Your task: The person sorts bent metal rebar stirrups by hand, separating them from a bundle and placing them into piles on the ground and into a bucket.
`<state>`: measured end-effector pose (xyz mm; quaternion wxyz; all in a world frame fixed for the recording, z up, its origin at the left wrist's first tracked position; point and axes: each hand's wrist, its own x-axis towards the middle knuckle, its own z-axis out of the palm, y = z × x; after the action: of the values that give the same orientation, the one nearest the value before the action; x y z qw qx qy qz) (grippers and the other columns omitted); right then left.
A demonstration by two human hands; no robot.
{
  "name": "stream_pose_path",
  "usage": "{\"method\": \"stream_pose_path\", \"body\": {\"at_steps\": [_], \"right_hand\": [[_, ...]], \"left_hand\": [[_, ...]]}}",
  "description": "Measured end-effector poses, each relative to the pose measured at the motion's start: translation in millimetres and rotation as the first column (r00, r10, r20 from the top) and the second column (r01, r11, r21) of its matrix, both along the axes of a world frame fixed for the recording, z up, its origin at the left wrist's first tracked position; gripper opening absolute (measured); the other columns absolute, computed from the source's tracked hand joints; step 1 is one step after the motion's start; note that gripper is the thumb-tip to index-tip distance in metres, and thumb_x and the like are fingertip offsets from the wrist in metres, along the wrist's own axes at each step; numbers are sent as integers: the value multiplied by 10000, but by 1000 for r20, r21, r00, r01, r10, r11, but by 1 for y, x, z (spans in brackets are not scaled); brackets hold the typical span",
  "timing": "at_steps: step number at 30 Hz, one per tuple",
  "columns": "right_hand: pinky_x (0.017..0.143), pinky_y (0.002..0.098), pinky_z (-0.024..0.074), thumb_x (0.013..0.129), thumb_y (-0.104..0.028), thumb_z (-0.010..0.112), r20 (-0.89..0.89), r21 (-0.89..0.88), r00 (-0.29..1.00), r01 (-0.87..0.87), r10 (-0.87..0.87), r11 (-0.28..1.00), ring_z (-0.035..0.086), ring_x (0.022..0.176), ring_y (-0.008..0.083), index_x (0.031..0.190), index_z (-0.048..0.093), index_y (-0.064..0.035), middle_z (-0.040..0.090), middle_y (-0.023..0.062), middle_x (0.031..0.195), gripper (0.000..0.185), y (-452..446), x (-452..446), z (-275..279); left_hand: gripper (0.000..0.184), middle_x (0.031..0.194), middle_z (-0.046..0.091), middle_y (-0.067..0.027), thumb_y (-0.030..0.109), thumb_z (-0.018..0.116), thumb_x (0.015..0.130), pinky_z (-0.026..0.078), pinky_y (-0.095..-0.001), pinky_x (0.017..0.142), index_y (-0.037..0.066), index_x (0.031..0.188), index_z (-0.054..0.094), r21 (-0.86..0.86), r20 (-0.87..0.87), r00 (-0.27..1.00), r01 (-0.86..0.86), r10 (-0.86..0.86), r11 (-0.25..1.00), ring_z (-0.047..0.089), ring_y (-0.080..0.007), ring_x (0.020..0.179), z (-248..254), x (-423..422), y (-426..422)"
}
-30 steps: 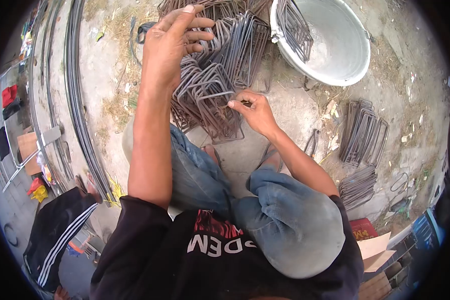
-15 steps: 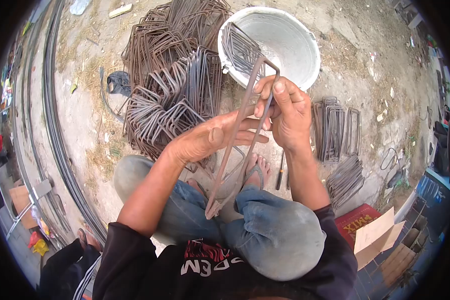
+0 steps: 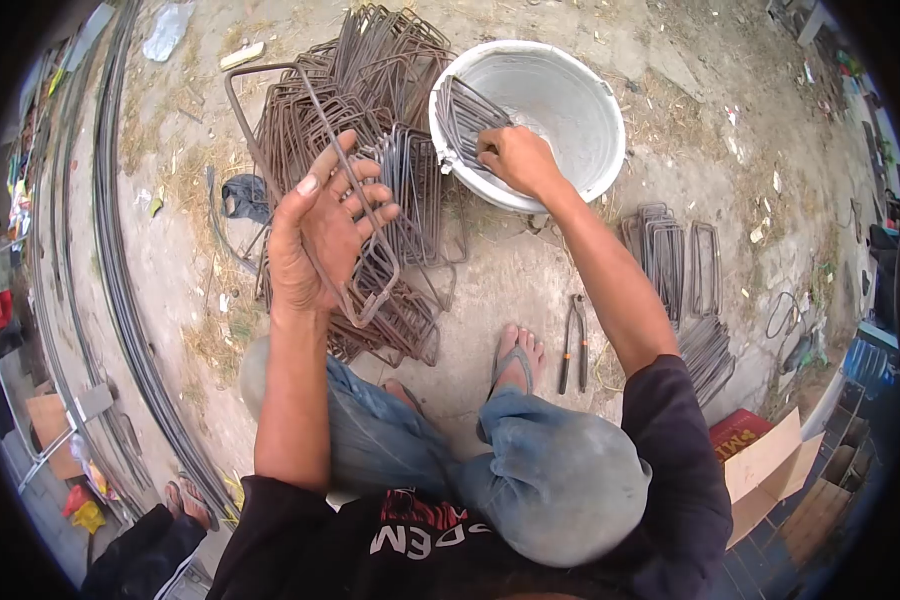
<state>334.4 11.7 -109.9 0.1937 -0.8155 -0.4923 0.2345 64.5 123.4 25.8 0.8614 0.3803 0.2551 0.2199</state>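
Observation:
My left hand (image 3: 320,235) is raised over the pile with its fingers partly spread. A bent steel rebar stirrup (image 3: 248,125), a long rectangle, hangs on that hand, its bars crossing the fingers and palm. My right hand (image 3: 520,160) reaches over the near rim of a white bucket (image 3: 618,120). Its fingers curl down onto a bundle of stirrups (image 3: 455,115) leaning inside the bucket; the fingertips are partly hidden. Below my left hand lies a big heap of rusty stirrups (image 3: 370,75), with greyer ones (image 3: 410,190) at its near side.
Nippers with orange-banded handles (image 3: 574,345) lie by my foot (image 3: 515,360). More stirrups (image 3: 660,255) are stacked on the right. Long steel bars (image 3: 120,270) run along the left. An open cardboard box (image 3: 770,470) is at lower right, and another person's feet (image 3: 192,500) at lower left.
The stirrup that was between both hands is now on my left hand, moved up and left. My right hand has let go of it and reached into the bucket.

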Motion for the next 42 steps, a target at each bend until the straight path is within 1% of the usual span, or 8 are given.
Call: {"method": "stream_pose_path", "body": {"at_steps": [5,7,12,17,22,31,35,42], "right_hand": [[761,424,558,938,-139,667,219,380,938,170,-267,909,721,822,361,1020,751,-55,746,191,951,144,-22,14,73],[706,383,572,960,-135,652,-33,434,929,346,-369,832,735,751,263,1026,732,-32,748,151,860,146,-37,24,118],[674,277,610,985,-178,670,-644,446,764,404,-27,799,723,755,172,1055,694,23,719,94,885,214,-66,27,214],[650,259,612,991,-189,669,-795,407,590,345,142,846,726,754,175,1098,690,35,713,96,885,249,-61,5,207],[629,282,603,1011,-158,630,-782,273,621,424,-58,864,696,719,174,1124,684,52,704,99,913,244,-23,-11,128],[552,270,551,1007,-166,636,-904,295,427,567,32,769,649,658,112,1058,675,53,681,70,860,228,-33,-9,131],[479,226,516,984,-212,680,-646,445,756,486,-106,753,641,635,98,1073,692,12,652,33,844,242,-49,-15,190],[554,268,566,997,-163,638,-644,300,759,365,-95,881,671,609,121,1052,669,67,686,94,730,238,-19,-55,141]], "left_hand": [[883,1309,578,-183,516,627,910,516,-458,1020,-32,1539,336,17,-32,999,-31,31,999,616,-272,1157,-4,0,-3],[887,1371,551,-205,522,635,909,502,-462,1039,-25,1542,339,80,-119,992,-23,33,997,576,-280,1250,-5,7,-10],[935,1425,516,-227,586,627,904,485,-477,1061,-30,1544,337,78,-135,987,98,-86,992,540,-304,1304,-13,30,-21],[1087,1466,473,-277,734,596,864,481,-506,1089,-52,1553,296,-72,104,950,303,-295,950,525,-362,1334,-17,47,-26],[1131,1477,460,-315,774,581,852,472,-537,1098,-47,1565,271,-175,259,889,426,-376,887,507,-440,1364,-18,51,-36],[861,1376,550,-256,529,635,917,499,-501,1057,-42,1502,365,-109,42,952,306,-303,946,592,-378,1255,-31,43,-31],[761,1332,579,-215,452,644,952,521,-474,1005,-33,1482,391,53,-110,979,179,-172,982,600,-310,1226,-39,41,-23],[854,1332,592,-188,510,664,941,503,-427,1013,-56,1507,365,90,-15,957,289,-289,953,587,-299,1264,-28,54,-42]]}}
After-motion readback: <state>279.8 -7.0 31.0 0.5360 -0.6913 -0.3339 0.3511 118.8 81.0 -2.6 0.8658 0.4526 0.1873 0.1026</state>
